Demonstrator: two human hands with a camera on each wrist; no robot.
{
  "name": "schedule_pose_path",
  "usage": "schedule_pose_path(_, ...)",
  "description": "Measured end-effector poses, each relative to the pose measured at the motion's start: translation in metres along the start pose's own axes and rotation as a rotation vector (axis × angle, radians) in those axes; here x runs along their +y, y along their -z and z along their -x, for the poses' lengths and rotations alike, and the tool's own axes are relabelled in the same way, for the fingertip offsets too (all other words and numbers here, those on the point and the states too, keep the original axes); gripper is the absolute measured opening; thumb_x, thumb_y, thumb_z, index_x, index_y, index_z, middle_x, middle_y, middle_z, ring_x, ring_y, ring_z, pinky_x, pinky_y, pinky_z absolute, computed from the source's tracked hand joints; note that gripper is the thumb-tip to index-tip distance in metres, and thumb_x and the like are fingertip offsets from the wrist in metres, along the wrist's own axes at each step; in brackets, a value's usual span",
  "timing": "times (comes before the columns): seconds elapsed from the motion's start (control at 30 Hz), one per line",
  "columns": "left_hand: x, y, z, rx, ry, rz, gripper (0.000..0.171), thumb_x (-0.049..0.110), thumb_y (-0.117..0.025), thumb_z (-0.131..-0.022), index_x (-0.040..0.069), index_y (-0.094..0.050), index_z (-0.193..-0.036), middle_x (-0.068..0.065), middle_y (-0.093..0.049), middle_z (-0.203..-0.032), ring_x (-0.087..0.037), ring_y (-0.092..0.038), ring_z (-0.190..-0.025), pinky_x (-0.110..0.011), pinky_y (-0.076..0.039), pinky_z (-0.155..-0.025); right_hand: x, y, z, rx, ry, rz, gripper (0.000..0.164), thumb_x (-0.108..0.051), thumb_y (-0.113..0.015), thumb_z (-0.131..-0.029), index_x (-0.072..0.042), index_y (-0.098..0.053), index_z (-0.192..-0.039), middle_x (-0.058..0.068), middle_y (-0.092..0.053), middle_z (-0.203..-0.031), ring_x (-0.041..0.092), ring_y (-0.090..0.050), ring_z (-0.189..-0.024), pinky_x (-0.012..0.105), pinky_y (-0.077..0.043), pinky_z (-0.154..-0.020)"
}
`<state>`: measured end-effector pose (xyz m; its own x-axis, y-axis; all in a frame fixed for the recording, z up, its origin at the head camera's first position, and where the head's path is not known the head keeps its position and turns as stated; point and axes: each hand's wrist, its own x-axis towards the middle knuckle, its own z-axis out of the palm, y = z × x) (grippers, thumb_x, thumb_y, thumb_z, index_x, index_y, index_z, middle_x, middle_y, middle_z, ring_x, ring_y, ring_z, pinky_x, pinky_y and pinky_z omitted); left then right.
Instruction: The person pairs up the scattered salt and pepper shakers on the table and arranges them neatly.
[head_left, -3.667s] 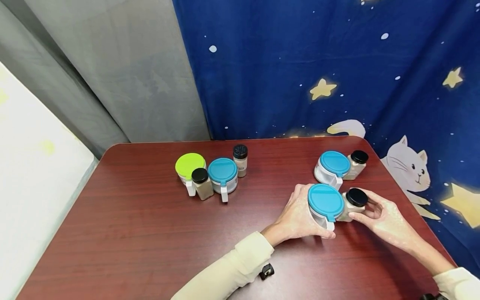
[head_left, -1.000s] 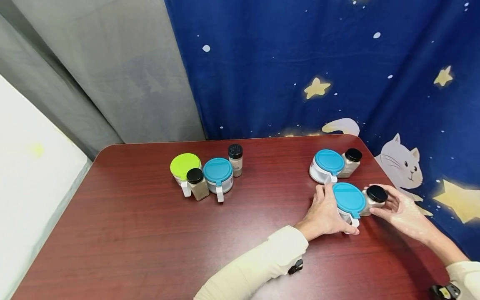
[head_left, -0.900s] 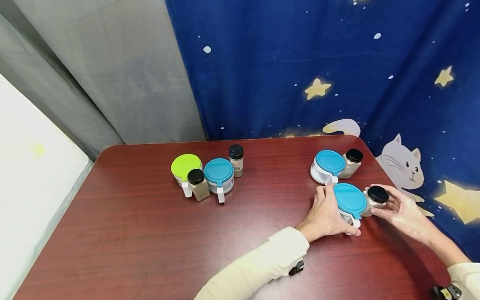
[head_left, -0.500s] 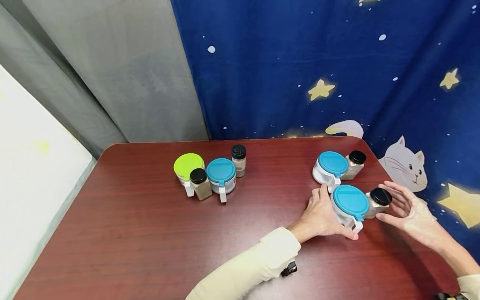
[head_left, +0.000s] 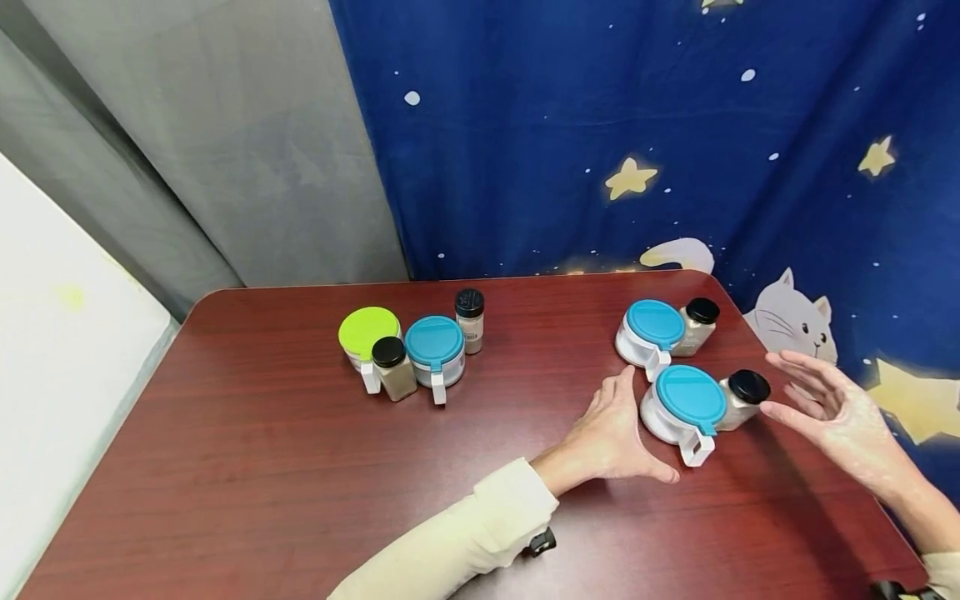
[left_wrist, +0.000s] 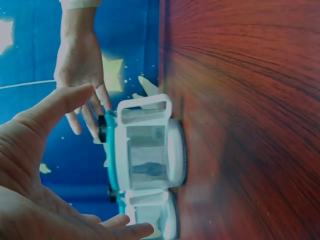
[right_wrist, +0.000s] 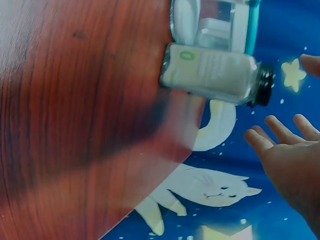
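My left hand [head_left: 611,437] spreads thumb and fingers just left of the front blue-lidded seasoning jar [head_left: 688,398], which stands upright with its white handle facing me. In the left wrist view its clear body [left_wrist: 147,155] shows a visible gap from the palm. Against that jar's right side stands a black-capped spice bottle [head_left: 742,400] of pale powder. My right hand [head_left: 843,421] is off to the bottle's right, its fingers parted and holding nothing; the right wrist view shows the bottle's printed label [right_wrist: 210,72]. Right behind are another blue-lidded jar [head_left: 651,333] and black-capped bottle [head_left: 697,327].
At the left back of the brown table [head_left: 262,467] stand a green-lidded jar [head_left: 369,332], a black-capped bottle [head_left: 396,375], a blue-lidded jar [head_left: 435,346] and a slim shaker [head_left: 470,321]. A blue star-patterned curtain [head_left: 525,167] hangs behind the table.
Both hands moved the front jar and bottle rightward together. The right hand then let go of the bottle and drew away right; the left hand released the jar and backed off left.
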<state>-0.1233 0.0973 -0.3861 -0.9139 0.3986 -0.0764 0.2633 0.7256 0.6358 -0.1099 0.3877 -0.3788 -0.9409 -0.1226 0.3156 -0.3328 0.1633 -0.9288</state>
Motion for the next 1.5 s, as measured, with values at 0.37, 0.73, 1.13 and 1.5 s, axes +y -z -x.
schedule_pose_path(0.37,-0.018,0.029,0.029,-0.004,-0.045,0.072,0.136,0.06,-0.094,-0.058,0.017,-0.019,-0.162,0.001,-0.032,-0.158,-0.015,-0.034,-0.143,-0.036,-0.043,-0.106,-0.023,-0.018,-0.001,-0.059,0.029,0.115,0.07,0.029,-0.063,-0.083,0.008,-0.041,-0.147,0.002,-0.054,-0.145,0.006,-0.047,-0.134,0.013,-0.038,-0.1)
schedule_pose_path(0.73,-0.046,0.053,0.051,0.096,-0.134,0.233,0.128,0.04,-0.098,-0.061,0.014,-0.022,-0.16,0.002,-0.04,-0.152,-0.016,-0.046,-0.134,-0.036,-0.042,-0.106,-0.039,-0.042,0.001,-0.085,0.008,0.164,0.068,0.024,-0.064,-0.086,0.007,-0.041,-0.147,0.009,-0.048,-0.152,0.009,-0.043,-0.139,0.015,-0.038,-0.102)
schedule_pose_path(1.13,-0.073,0.072,0.072,0.167,-0.085,0.214,0.121,0.038,-0.097,-0.064,0.016,-0.025,-0.158,-0.003,-0.04,-0.152,-0.021,-0.048,-0.132,-0.044,-0.043,-0.105,-0.046,-0.064,-0.001,-0.126,0.06,0.124,0.069,0.026,-0.063,-0.085,0.007,-0.041,-0.148,0.014,-0.046,-0.153,0.011,-0.043,-0.139,0.018,-0.04,-0.101)
schedule_pose_path(1.5,-0.103,0.095,0.093,0.334,-0.031,0.223,0.116,0.036,-0.097,-0.063,0.016,-0.03,-0.157,-0.003,-0.041,-0.154,-0.022,-0.042,-0.138,-0.051,-0.041,-0.107,-0.041,-0.091,0.0,-0.129,0.15,-0.03,0.069,0.033,-0.06,-0.08,0.014,-0.042,-0.144,0.027,-0.044,-0.15,0.026,-0.041,-0.142,0.027,-0.034,-0.11)
